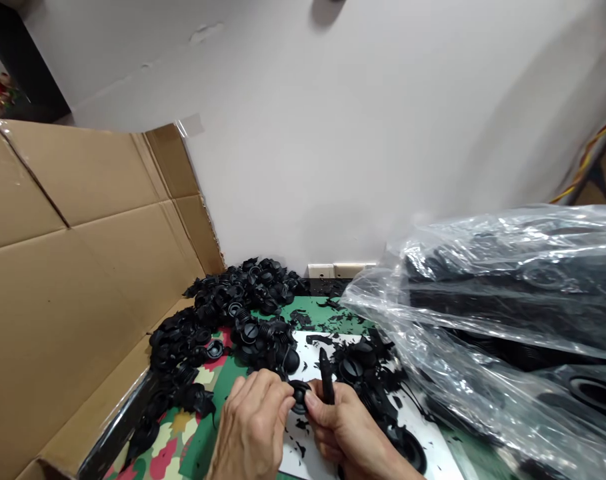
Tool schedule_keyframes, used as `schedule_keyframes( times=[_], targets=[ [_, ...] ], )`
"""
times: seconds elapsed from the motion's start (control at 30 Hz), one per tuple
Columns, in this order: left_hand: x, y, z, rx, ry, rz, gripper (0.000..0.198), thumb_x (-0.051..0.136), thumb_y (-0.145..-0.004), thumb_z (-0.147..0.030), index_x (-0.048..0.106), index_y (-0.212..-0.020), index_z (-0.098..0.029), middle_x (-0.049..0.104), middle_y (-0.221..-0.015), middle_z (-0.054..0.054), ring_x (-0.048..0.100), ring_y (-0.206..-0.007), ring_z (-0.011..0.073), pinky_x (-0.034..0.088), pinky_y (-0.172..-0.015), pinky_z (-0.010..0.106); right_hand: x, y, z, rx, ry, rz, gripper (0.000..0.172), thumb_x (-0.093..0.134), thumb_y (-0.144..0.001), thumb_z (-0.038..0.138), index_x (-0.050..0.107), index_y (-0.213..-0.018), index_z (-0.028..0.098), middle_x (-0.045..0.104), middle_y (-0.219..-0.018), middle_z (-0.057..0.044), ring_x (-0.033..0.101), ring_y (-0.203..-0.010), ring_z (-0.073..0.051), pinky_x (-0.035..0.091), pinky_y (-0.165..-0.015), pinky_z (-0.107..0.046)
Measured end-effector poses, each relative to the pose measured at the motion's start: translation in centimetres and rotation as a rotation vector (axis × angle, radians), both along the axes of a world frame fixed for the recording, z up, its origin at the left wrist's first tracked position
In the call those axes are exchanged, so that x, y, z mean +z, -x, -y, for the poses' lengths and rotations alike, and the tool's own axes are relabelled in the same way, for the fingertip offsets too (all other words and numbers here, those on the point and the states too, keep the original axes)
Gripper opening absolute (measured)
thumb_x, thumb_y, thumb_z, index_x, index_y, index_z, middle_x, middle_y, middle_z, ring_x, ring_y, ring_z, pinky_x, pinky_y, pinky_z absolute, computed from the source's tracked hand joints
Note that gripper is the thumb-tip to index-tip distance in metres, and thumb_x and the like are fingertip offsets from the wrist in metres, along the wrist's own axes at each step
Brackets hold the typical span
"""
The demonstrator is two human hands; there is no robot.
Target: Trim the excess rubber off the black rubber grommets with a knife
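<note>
While curled, left hand [253, 430], right hand [350, 437]

We can read no text, label, brand, number or sign anywhere. The cardboard box [73, 267] shows plain brown faces, and the clear plastic bag [483, 300] carries no print that we can make out. The patterned mat [173, 453] on the bench shows only patches of colour, and the white sheet [433, 433] is blank. The black cap [299, 393] and the pile of black parts [243, 300] are too dark and small for us to tell any moulded marks.
</note>
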State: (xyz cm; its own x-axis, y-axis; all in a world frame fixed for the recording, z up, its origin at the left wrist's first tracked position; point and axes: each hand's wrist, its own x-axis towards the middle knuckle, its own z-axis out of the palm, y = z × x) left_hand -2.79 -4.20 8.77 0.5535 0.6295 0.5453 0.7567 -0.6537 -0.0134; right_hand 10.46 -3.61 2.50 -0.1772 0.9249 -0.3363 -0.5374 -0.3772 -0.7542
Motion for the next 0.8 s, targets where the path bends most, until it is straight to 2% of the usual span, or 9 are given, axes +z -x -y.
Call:
schedule_keyframes(
  times=[0.17,0.43,0.6,0.7,0.8],
  targets=[
    [-0.1,-0.5,0.1,0.044,0.041,-0.027,0.021,0.043,-0.085,-0.007,0.058,-0.077,-0.019,0.061,-0.069,0.004,0.056,-0.063,0.0204,0.038,-0.057,0.031,-1.0,-0.2,-0.3,0.024,-0.072,0.093,0.048,0.077,-0.051,0.053,0.043,-0.061,0.02,0.026,-0.041,0.013,0.02,-0.037,-0.003,0.015,-0.04,-0.021],
    [-0.8,-1.0,0.2,0.067,0.052,-0.091,0.025,0.039,-0.083,-0.002,0.055,-0.072,-0.018,0.058,-0.068,0.004,0.054,-0.063,0.0217,0.038,-0.059,0.034,-2.0,-0.2,-0.2,-0.081,-0.135,0.283,0.037,0.072,-0.056,0.049,0.051,-0.066,0.019,0.033,-0.043,0.01,0.031,-0.042,-0.008,0.025,-0.043,-0.023],
    [-0.9,-1.4,0.0,0.062,0.073,-0.086,0.023,0.039,-0.08,-0.001,0.051,-0.072,-0.019,0.057,-0.067,0.004,0.055,-0.062,0.0205,0.041,-0.061,0.034,-0.2,-0.5,0.2,-0.124,-0.215,0.378,0.025,0.068,-0.057,0.038,0.052,-0.061,0.019,0.039,-0.05,0.006,0.038,-0.052,-0.013,0.031,-0.049,-0.025],
    [-1.3,-1.9,-0.3,0.066,0.0,-0.069,0.023,0.038,-0.079,-0.001,0.049,-0.07,-0.019,0.056,-0.064,0.004,0.054,-0.059,0.0204,0.041,-0.057,0.033,1.1,-0.9,0.3,-0.092,-0.295,0.409,0.019,0.063,-0.058,0.032,0.05,-0.056,0.018,0.041,-0.056,0.004,0.037,-0.056,-0.013,0.032,-0.053,-0.025],
    [-1.6,-2.2,-0.6,0.059,-0.086,-0.026,0.024,0.036,-0.08,-0.002,0.047,-0.068,-0.02,0.054,-0.061,0.004,0.051,-0.054,0.0196,0.04,-0.052,0.031,1.2,-1.3,0.0,-0.097,-0.271,0.384,0.02,0.064,-0.059,0.033,0.051,-0.058,0.018,0.039,-0.054,0.005,0.034,-0.053,-0.011,0.03,-0.05,-0.024]
  ],
)
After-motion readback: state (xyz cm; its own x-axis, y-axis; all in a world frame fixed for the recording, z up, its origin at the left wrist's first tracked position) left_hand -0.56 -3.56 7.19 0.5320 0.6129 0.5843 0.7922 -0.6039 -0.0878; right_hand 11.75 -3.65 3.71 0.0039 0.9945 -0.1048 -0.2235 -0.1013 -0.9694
